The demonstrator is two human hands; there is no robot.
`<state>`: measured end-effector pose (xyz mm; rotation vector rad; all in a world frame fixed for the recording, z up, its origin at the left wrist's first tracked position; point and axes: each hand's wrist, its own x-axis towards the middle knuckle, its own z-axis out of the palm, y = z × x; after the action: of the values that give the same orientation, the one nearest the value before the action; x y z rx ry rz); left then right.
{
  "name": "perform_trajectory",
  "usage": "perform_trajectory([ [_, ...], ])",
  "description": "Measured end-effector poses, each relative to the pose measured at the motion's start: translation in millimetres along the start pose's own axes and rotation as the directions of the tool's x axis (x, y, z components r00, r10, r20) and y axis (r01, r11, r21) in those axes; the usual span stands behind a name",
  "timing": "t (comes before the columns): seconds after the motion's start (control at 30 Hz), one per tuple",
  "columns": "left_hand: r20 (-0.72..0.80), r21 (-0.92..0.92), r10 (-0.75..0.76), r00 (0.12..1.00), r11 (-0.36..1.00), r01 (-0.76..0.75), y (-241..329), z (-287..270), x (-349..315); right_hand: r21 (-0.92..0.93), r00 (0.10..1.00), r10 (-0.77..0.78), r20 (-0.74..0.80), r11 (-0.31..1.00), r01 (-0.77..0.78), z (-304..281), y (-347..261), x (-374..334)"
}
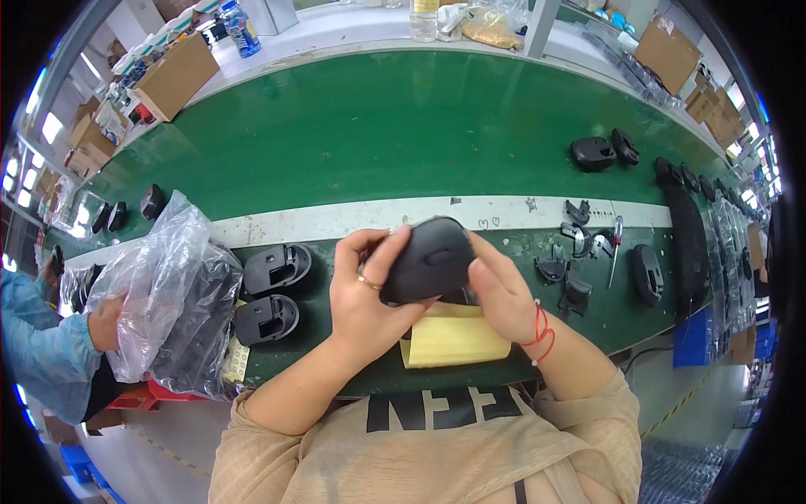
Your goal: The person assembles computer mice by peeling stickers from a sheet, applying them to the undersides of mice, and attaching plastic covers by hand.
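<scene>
A black computer mouse is held up in front of my chest, its rounded top toward me. My left hand wraps around its left side, with the thumb along the lower edge and a ring on one finger. On the other side, my right hand grips its right edge, thumb bent near the lower right. Below them lies a folded yellow paper. Two black mouse shells with open recesses, an upper one and a lower one, rest left of my left hand.
At left, a co-worker's hand touches a clear plastic bag. Small black plastic parts, a screwdriver and another mouse lie at right. Beyond a white strip runs a green surface bearing more mice.
</scene>
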<state>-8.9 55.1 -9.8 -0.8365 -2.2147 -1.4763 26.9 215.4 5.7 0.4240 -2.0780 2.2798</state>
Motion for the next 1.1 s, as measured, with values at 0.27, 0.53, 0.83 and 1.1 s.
perform_trajectory([
  [0.27, -0.023, 0.254, 0.249, 0.968, 0.938, -0.235, -1.5, -1.9, 2.2, 0.192, 0.994, 0.096, 0.044, 0.976, -0.102, -1.5, 6.4, -0.7],
  [0.53, -0.010, 0.239, 0.247, 0.969, 0.942, -0.237, 1.1, -0.2, 1.1, 0.284, 0.971, 0.240, 0.005, 0.930, -0.232, -8.6, 4.7, 2.6],
  [0.83, -0.031, 0.204, 0.274, 0.961, 0.943, -0.262, -0.6, 3.9, 0.0, 0.257, 0.978, 0.204, -0.032, 0.948, -0.189, -5.4, 5.1, 3.2],
  [1.1, -0.001, 0.195, 0.259, 0.966, 0.947, -0.254, 1.6, 2.2, -1.8, 0.237, 0.981, 0.195, -0.017, 0.954, -0.185, -6.3, 3.0, 3.0],
])
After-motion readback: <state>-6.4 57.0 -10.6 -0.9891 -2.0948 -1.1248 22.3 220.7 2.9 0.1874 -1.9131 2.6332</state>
